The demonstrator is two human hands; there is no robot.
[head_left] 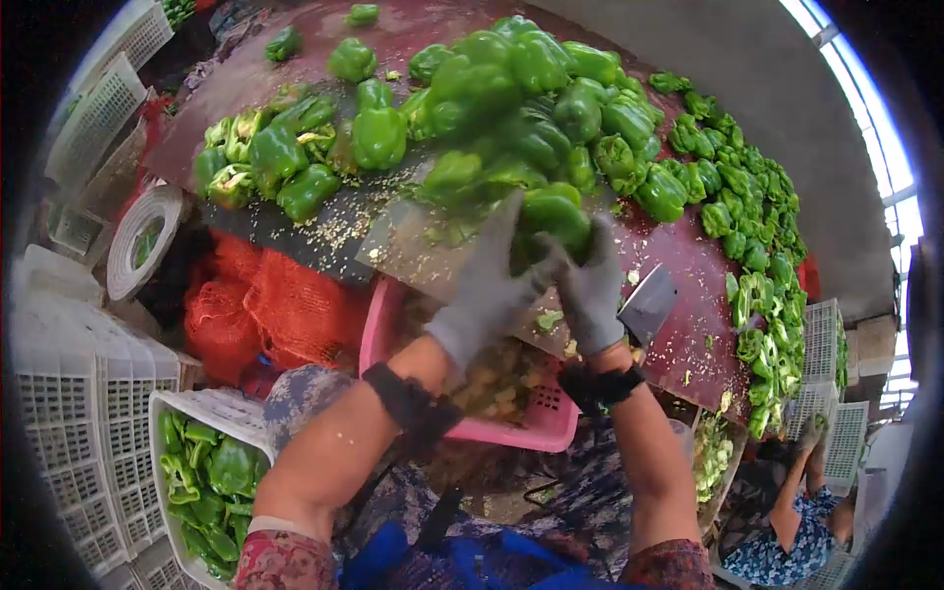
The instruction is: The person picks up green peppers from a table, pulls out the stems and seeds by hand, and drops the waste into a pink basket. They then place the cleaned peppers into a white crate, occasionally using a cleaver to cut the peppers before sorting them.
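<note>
— Left hand point(500, 290), right hand point(592, 295): condition?
— Gloved pair; both clamp one green pepper point(556, 216) between them
— Surroundings?
— Pepper heap point(536, 74) on bench point(700, 359), beyond the hands; flat blade point(649, 303), beside right hand; pink tub point(556, 433), below

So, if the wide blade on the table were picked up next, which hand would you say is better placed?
Probably the right hand: the wide blade lies just beside it, while the left hand is farther off. Both are at a green pepper.
</note>
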